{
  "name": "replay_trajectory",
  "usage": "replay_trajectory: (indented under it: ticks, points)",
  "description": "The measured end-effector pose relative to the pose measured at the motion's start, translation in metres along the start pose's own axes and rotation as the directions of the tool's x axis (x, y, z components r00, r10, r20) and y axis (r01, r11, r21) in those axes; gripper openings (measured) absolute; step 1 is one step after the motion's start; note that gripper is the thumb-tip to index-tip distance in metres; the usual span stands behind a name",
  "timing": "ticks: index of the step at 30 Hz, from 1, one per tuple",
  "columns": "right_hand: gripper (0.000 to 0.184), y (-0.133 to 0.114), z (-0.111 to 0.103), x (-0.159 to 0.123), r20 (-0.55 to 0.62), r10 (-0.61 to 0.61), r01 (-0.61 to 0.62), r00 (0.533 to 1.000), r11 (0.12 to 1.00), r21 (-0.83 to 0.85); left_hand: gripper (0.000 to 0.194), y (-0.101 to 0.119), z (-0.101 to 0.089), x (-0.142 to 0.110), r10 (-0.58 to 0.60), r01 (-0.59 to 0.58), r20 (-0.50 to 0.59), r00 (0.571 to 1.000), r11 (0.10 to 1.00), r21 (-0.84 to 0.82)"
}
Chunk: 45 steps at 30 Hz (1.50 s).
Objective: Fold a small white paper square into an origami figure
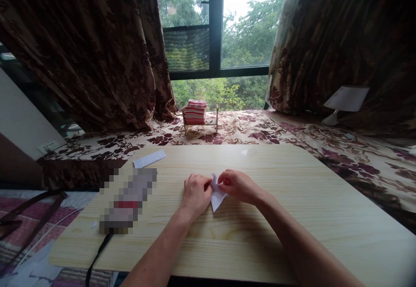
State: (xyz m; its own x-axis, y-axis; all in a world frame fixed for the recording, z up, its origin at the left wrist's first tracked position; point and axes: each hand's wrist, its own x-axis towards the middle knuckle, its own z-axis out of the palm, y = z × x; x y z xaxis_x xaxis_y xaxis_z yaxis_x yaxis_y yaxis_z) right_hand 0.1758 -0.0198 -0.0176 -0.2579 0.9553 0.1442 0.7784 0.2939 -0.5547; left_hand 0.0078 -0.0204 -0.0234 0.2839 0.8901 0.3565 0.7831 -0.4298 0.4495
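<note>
Paper (217,199), white, thin and creased, stands out in the head view, its lower part a flat triangle tapering to a point toward the person, its upper end narrow and crumpled. The left hand (196,194) has its fingers curled in, gripping the paper's left edge; the right hand (240,185) pinches its upper right side between thumb and fingers. Beneath the paper spreads a smooth tabletop (292,239) of pale, wavy-grained wood with clipped corners. Left of the paper lies a long object (126,211) blurred into blocks, with a black cord (94,261) running from it; farther off on that side is a flat, printed white strip (149,159). Beyond the paper, a small wooden rack (216,120) holds folded red-and-white striped cloths (196,112) on floral fabric (253,126). Far to its right stands a lamp (347,98) with a white, angular shade.
</note>
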Motion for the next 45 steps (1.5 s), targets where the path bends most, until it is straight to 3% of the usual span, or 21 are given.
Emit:
replay_trajectory:
  ticks: [14, 22, 34, 45]
  points:
    - [0.018, 0.000, -0.005, -0.001, 0.040, -0.043, 0.042, 0.998, 0.999, 0.016, 0.013, -0.003, -0.005, -0.003, 0.083, -0.081, 0.027, 0.996, 0.996, -0.047]
    - [0.029, -0.001, -0.013, -0.004, 0.117, -0.101, 0.096, 0.988, 0.994, 0.048, 0.018, 0.003, -0.013, -0.008, 0.278, -0.285, 0.063, 0.958, 0.931, 0.228]
    - [0.018, 0.003, -0.006, -0.002, 0.031, -0.061, 0.061, 0.998, 0.998, 0.002, 0.021, 0.001, -0.011, -0.007, 0.283, -0.292, 0.072, 0.956, 0.931, 0.218]
    - [0.014, -0.001, -0.007, -0.003, 0.034, -0.062, 0.062, 0.997, 0.998, -0.005, 0.022, 0.004, -0.009, -0.008, 0.253, -0.259, 0.058, 0.966, 0.949, 0.180]
